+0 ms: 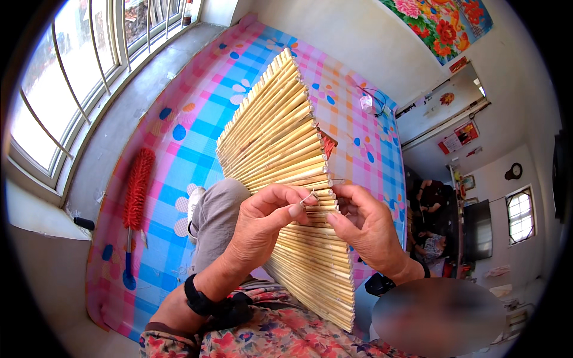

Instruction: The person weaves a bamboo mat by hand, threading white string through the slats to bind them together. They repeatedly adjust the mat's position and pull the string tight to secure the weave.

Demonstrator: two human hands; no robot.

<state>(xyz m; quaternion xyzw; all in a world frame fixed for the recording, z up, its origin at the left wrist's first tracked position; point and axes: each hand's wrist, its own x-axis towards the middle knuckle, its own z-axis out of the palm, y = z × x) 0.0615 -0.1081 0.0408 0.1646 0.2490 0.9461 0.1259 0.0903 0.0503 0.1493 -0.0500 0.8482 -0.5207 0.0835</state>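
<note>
The left hand [256, 224] pinches a thin string [307, 197] between thumb and forefinger, just over the face of the mat [274, 131], near its right edge. The right hand [370, 230] is at that same edge, fingers curled and thumb against the stick ends; I cannot tell whether it grips the mat or a strand. The mat, made of pale yellow sticks laid side by side, stands tilted in front of the person, its far end pointing away and its near end by the floral shirt [286, 334]. Dark bands circle both wrists. A knee [221, 209] in grey cloth is just left of the mat, with part of a white shoe [193, 209] beyond it.

The checked sheet [206, 152] spreads beneath and around the mat. Well to the mat's left lie a red duster [138, 185] and, farther out, a grey sill [137, 89] under a barred window [71, 77]. Something red [327, 145] shows behind the mat's right edge. Far to the mat's right are two people, a dark screen [477, 231] and a small window [521, 216]; a flower poster [439, 27] hangs beyond its far end, to the right.
</note>
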